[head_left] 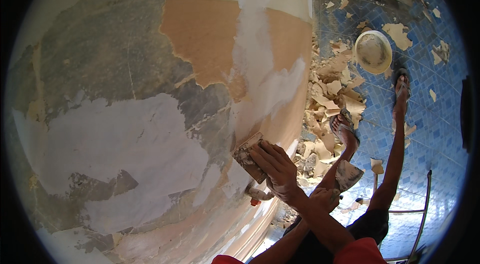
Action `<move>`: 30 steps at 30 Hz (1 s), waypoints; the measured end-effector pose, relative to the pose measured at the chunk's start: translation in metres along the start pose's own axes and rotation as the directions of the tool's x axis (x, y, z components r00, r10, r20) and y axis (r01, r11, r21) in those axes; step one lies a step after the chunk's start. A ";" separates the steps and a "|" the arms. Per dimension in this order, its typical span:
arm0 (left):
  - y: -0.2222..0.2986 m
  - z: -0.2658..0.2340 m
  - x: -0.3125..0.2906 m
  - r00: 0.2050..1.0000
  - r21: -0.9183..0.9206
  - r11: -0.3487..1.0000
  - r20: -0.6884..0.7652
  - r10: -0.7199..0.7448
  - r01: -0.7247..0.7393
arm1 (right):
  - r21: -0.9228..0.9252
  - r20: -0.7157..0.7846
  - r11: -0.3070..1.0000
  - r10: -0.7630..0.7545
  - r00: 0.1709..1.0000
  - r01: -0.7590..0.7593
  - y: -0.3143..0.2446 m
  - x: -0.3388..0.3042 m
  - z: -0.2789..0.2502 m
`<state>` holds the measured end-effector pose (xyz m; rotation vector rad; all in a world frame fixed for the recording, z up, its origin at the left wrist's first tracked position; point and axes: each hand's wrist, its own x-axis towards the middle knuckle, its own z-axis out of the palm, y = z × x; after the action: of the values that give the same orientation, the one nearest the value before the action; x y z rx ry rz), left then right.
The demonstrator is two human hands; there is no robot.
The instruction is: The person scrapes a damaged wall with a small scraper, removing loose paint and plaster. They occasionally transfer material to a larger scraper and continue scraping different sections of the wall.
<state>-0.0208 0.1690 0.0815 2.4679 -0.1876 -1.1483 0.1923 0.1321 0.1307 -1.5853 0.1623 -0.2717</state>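
Note:
My right hand [280,170] presses a wide putty-smeared filling knife [251,158] against the wall [200,39], its fingers laid over the blade. The wall shows bare grey render, orange-tan paint and smooth whitish filler patches [125,139]. Below and behind my right forearm, my left hand [325,199] is closed on the handle of a second putty knife [348,175]. Its broad blade is coated with whitish-grey material and held away from the wall. Just below my right hand, a pipe fitting [259,194] with an orange-red end sticks out of the wall.
Flaked paint and plaster rubble [330,94] lies along the wall's foot. A round whitish bucket [372,52] with grey residue stands on the blue tiled floor [430,129]. My sandalled feet [345,129] are near the rubble. A thin metal frame [427,199] stands at lower right.

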 end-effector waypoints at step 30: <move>0.023 -0.002 0.009 0.999 0.007 0.999 0.036 0.039 -0.039 | -0.734 0.583 0.656 0.477 0.658 0.175 0.058 -0.123 -0.269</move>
<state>-0.0122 0.1460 0.0863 2.4407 -0.2498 -1.1784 0.0047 -0.0951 0.0687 -2.3687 -0.2748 0.7364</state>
